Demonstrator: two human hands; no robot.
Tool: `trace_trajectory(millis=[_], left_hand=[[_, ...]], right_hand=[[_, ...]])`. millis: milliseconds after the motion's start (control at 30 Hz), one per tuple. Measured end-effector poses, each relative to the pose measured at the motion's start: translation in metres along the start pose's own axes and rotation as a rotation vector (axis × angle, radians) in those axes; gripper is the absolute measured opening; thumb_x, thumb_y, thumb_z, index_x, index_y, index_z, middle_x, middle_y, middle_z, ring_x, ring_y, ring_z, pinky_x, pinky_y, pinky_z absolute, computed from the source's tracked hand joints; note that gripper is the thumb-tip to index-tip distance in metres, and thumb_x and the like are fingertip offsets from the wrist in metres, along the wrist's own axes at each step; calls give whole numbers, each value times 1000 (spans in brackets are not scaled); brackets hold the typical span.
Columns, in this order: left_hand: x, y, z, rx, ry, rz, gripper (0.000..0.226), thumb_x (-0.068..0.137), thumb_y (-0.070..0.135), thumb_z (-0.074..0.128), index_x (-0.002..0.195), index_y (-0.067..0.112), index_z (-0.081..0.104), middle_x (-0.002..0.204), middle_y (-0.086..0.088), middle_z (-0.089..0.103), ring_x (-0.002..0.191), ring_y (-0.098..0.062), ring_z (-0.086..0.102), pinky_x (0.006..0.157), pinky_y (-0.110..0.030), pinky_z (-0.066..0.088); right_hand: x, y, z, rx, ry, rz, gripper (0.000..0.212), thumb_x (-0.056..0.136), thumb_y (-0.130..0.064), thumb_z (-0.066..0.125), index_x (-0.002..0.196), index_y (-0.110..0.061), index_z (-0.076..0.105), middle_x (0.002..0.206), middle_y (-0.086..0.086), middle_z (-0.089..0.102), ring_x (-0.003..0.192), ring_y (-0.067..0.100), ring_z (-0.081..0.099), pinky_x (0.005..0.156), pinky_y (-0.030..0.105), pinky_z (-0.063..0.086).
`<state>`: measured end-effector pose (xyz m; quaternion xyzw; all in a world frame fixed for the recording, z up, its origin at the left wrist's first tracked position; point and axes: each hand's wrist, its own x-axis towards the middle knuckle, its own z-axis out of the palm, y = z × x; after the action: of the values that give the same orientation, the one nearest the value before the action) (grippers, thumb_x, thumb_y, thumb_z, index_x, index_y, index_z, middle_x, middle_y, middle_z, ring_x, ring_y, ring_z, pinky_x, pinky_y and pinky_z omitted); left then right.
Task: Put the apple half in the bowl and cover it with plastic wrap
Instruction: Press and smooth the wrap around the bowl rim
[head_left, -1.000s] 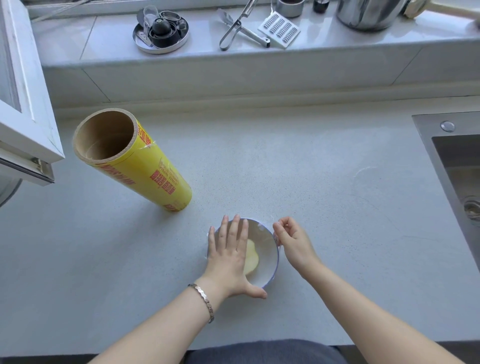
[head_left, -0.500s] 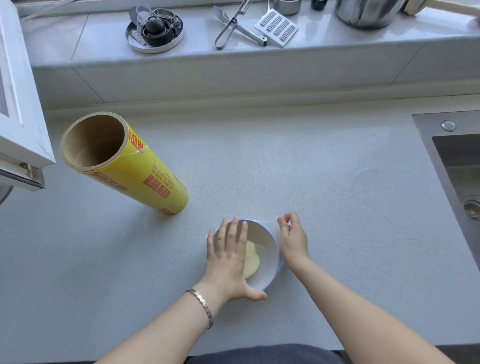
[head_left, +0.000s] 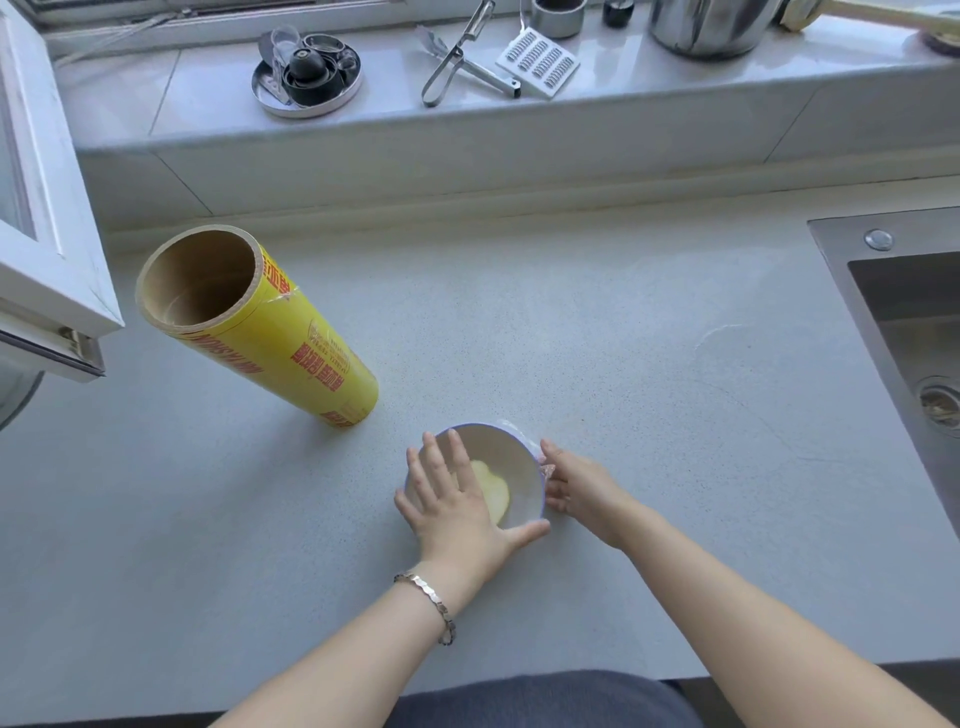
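A small white bowl (head_left: 522, 467) with a blue rim stands on the grey counter near the front edge. A pale apple half (head_left: 493, 491) lies inside it. Clear plastic wrap (head_left: 535, 446) stretches over the bowl and bunches at its right rim. My left hand (head_left: 454, 512) lies flat, fingers spread, on the wrap over the bowl's left half. My right hand (head_left: 579, 486) presses the wrap against the bowl's right side, fingers curled on it. The yellow plastic wrap roll (head_left: 275, 338) stands tilted on the counter to the left, apart from both hands.
A steel sink (head_left: 914, 332) is set into the counter at the right. An open white window frame (head_left: 47, 234) juts in at the left. On the raised sill behind lie a round metal tray (head_left: 306, 78), tongs (head_left: 457, 62), a grater (head_left: 537, 62) and a steel pot (head_left: 711, 26).
My right hand slid from the bowl's far right rim down along its right side, pressing the wrap. My left hand stayed flat on top. The view shifted slightly.
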<state>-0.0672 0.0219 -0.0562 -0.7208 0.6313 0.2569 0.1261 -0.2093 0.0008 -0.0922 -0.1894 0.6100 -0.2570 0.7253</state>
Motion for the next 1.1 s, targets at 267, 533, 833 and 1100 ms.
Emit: trace_trajectory(millis=[267,533,833,1100], left_hand=[[17,-17,-22,288,-63,434,143,50,79,62,142,15,-27,153,-10,-31,139,-34,-30,113,-52,-11],[25,-17,-16,371,-94,466,144,51,78,62,141,11,-28,154,-10,-27,138,-37,-30,111,-58,-14],[25,-17,-18,352,-91,448,143,52,78,62,141,9,-27,155,-7,-23,141,-34,-26,113,-55,-13],[22,-14,-12,275,-61,327,143,51,80,59,141,11,-28,155,-8,-23,141,-35,-24,113,-57,-8]], right_hand=[[-3,7,1,28,81,-190,26,94,-19,44,71,-16,54,76,0,58,73,12,54,77,27,42],[-5,-6,23,86,351,-258,25,98,-22,31,73,-19,36,57,-1,31,44,8,30,47,19,31],[-6,-1,1,-276,520,-321,20,96,-27,37,79,-16,42,58,2,37,54,20,38,49,28,27],[11,0,13,-679,494,-373,22,96,-26,35,84,-9,43,75,13,52,71,28,46,62,33,30]])
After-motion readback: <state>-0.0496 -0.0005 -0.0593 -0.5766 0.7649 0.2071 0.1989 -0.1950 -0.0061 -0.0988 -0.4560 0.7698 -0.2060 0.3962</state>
